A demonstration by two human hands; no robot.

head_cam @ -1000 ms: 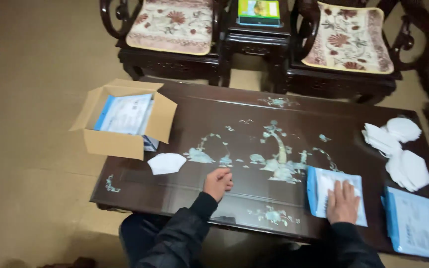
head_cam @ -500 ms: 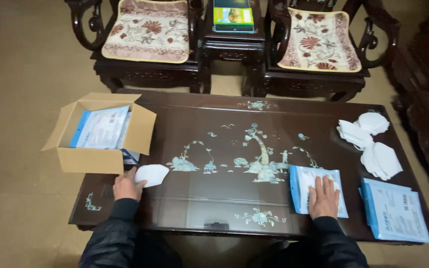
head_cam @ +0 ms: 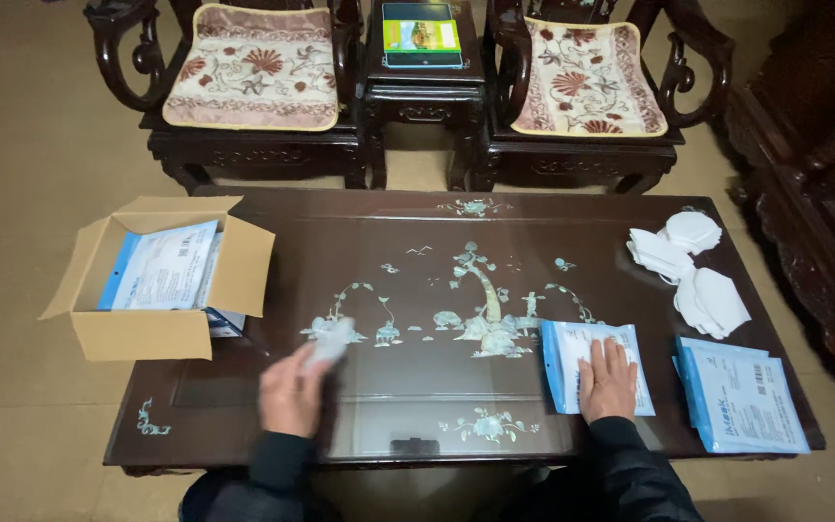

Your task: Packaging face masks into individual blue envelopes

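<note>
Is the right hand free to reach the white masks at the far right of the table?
Probably yes: the right hand lies flat on a blue packet, holding nothing, and bare table separates it from the white masks.

A folded white mask (head_cam: 329, 340), motion-blurred, lifted at table's seven o'clock; blue-edged flat packet (head_cam: 596, 365) lies at five o'clock

One camera is sitting on the person's head, looking steeply down and forward over a dark table (head_cam: 456, 222). It is facing the far side of the room, taking in two chairs (head_cam: 248, 82) beyond the table's far edge. The table is filling the middle of the frame from end to end, with a box (head_cam: 137, 333) at its left end. The left hand (head_cam: 292, 391) and right hand (head_cam: 608, 379) are entering from the bottom edge, closest to the lens. There is no second view sharing the scene.
</note>
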